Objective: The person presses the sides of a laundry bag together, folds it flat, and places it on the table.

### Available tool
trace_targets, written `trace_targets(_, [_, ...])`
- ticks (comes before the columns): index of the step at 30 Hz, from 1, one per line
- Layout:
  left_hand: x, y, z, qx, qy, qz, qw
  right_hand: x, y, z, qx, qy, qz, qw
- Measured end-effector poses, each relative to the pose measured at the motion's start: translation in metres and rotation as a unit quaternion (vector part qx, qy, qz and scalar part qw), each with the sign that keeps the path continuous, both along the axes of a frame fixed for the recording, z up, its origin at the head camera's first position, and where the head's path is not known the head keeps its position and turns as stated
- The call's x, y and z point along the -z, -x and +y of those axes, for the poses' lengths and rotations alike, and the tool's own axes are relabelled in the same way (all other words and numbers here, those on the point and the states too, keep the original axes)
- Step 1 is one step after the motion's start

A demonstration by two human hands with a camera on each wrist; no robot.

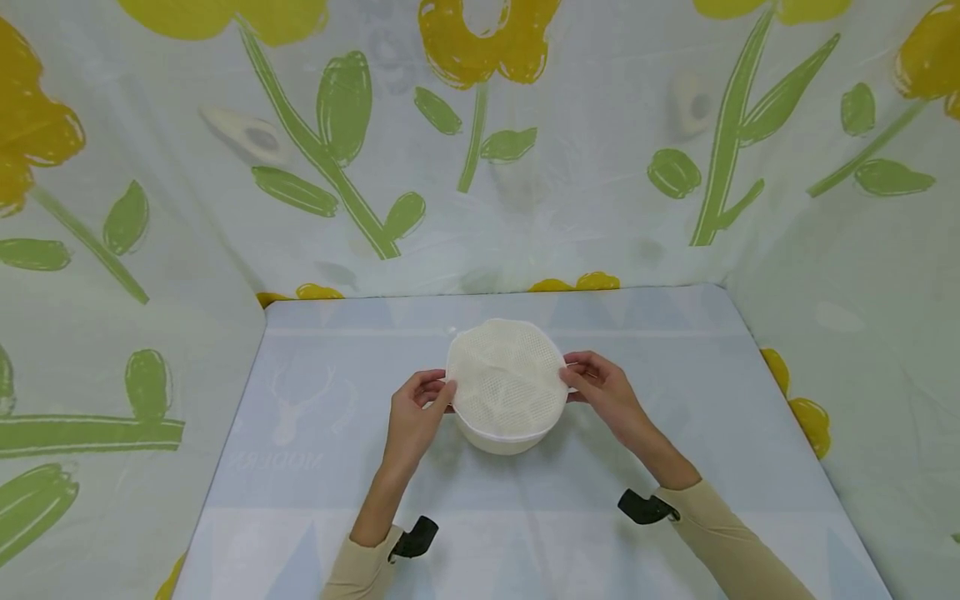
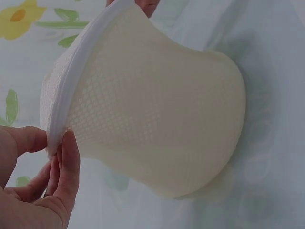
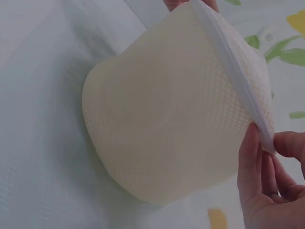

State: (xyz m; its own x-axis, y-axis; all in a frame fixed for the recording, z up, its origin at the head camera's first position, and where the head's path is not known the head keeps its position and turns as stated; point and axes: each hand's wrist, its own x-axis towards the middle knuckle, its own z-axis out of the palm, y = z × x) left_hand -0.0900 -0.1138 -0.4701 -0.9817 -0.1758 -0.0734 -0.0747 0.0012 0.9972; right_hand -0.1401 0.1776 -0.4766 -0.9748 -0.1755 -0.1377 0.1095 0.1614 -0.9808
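A white mesh laundry bag (image 1: 510, 379), rounded like a short drum, stands in the middle of the table with its netted top facing up. A smooth white band (image 2: 71, 71) runs round its upper edge. At the left of that edge my left hand (image 1: 420, 408) pinches the band between thumb and fingers. My right hand (image 1: 603, 387) pinches the same band on the opposite side, thumb on top and fingers beneath. In the right wrist view, the bag's cream side wall (image 3: 152, 105) bulges down to a rounded bottom. The inside of the bag is hidden.
The bag stands on a pale blue table cover (image 1: 300, 467) with a faint deer print. Flower-printed curtains (image 1: 480, 233) rise behind the table and along both sides. Each sleeve carries a black wrist camera (image 1: 416, 537).
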Motion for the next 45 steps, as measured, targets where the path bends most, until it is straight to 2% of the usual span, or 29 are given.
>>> trace_targets(16, [0.013, 0.006, 0.000, -0.003, 0.014, -0.012, 0.9998, 0.008, 0.002, -0.002, -0.008, -0.011, 0.011, 1.000])
trace_targets(22, [0.020, 0.006, 0.002, -0.003, 0.027, -0.007, 0.9996, 0.015, 0.003, -0.002, -0.008, -0.014, 0.003, 1.000])
trace_targets(37, [0.034, 0.008, 0.003, -0.004, 0.045, -0.034, 0.9984, 0.037, 0.004, -0.001, -0.011, -0.018, -0.014, 1.000])
trace_targets(45, [0.040, 0.009, 0.004, -0.007, 0.058, -0.045, 0.9973, 0.046, 0.004, -0.001, -0.020, 0.009, -0.018, 1.000])
